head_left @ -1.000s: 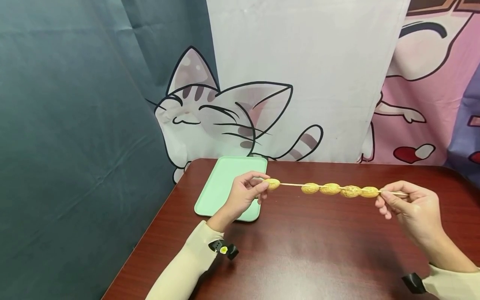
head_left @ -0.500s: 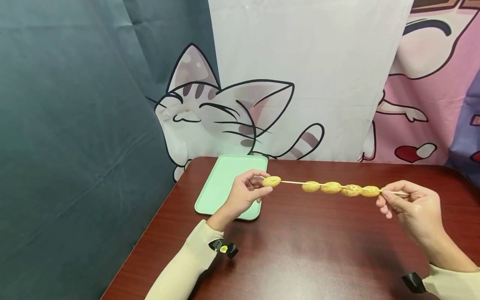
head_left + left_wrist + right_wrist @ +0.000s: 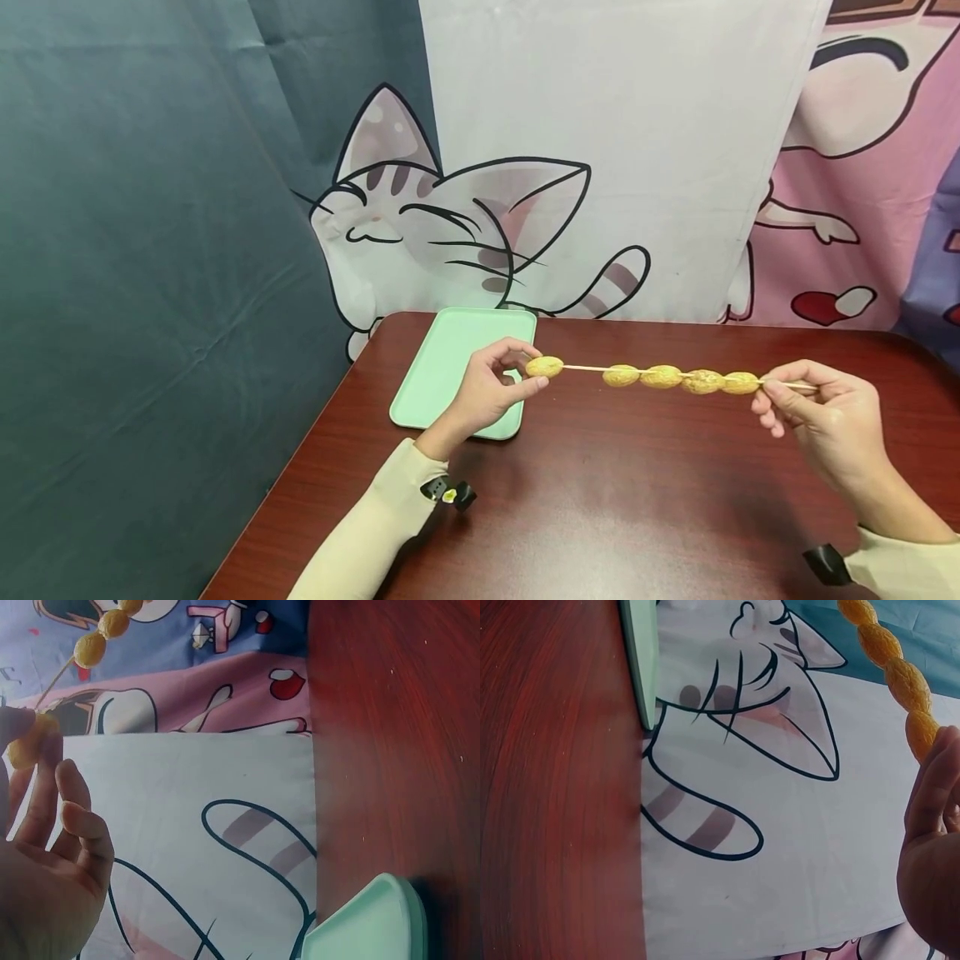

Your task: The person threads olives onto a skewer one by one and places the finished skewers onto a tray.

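A thin wooden skewer [image 3: 585, 367] is held up roughly level above the table. Several yellow, wrinkled oval balls [image 3: 662, 377] sit in a row on it, close to the right hand. My right hand [image 3: 832, 417] pinches the skewer's right end between thumb and fingers. At the other end, my left hand [image 3: 487, 387] pinches a single yellow ball [image 3: 544, 367], set apart from the row by bare skewer. In the left wrist view, thumb and fingers hold that ball [image 3: 28, 746]; the skewer's left tip cannot be seen. In the right wrist view, the row [image 3: 907, 684] rises from the fingertips.
A pale green tray [image 3: 427, 383] lies at the table's back left, partly behind the left hand. The dark red-brown table [image 3: 637, 500] reaches back to a white cloth [image 3: 675, 208] printed with a cartoon cat. A dark teal curtain [image 3: 150, 292] hangs at the left.
My left thumb has shifted lower on the single ball, so more of the ball shows. The row of balls and my right hand have stayed nearly still.
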Tool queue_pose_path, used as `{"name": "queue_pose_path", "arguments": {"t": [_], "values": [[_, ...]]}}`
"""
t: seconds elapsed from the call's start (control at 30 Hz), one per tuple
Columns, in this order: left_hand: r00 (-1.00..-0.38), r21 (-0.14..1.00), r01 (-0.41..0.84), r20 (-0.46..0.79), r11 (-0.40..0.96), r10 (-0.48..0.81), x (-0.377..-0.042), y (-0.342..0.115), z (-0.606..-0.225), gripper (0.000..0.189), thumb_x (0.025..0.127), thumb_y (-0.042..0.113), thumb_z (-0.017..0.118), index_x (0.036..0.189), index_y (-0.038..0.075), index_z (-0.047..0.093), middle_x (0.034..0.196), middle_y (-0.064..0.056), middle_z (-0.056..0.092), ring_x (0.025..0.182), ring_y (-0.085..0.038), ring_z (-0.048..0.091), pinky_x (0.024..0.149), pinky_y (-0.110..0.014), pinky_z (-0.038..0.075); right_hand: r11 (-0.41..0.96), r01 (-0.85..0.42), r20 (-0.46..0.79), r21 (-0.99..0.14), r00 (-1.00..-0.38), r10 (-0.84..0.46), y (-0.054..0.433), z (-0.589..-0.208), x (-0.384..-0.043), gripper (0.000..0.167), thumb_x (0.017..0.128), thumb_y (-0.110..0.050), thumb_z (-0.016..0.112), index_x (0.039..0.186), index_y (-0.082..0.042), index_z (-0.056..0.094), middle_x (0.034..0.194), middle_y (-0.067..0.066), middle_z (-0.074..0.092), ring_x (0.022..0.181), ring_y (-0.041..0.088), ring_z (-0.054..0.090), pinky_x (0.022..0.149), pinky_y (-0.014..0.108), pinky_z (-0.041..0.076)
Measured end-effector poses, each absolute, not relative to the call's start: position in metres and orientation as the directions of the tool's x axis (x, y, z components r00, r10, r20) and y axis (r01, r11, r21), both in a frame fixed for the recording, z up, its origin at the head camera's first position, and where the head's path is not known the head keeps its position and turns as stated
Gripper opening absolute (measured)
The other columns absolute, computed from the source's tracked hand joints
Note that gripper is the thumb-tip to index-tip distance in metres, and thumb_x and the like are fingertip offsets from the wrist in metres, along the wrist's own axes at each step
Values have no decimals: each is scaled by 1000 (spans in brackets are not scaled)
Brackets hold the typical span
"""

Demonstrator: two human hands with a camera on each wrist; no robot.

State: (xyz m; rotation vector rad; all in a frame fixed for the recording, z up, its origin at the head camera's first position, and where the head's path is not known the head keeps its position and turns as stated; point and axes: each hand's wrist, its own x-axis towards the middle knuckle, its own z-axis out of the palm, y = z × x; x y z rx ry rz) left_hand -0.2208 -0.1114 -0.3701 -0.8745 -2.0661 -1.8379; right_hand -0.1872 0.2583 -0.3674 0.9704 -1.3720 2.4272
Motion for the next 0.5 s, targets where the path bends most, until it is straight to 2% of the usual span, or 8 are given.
{"name": "queue_pose_path", "arguments": {"t": [0.23,0.37,0.5], "values": [[-762,815,579,552,-26,340,-221,-108,-373,25,80,-6,74,103,-4,66,84,2,70,70,-8,60,52,-17,42,-499,-472,620,-726,-764,-178,258,-369,-188,34,86,35,33,89,17,61,71,18,69,57,17,67,46,22,52],[-769,833,547,540,-87,343,-222,-107,-374,25,79,-7,74,102,-9,65,85,-6,72,63,-6,58,47,-19,40,-460,-481,613,-746,-766,-194,255,-370,-188,33,86,35,35,88,15,61,70,17,69,57,15,67,45,21,51],[-796,858,486,513,-166,321,-222,-107,-375,28,78,-9,74,102,-15,62,84,0,72,58,-5,54,42,-17,36,-439,-483,604,-758,-773,-193,251,-372,-188,33,86,35,35,87,15,61,69,16,69,55,14,66,43,21,50]]}}
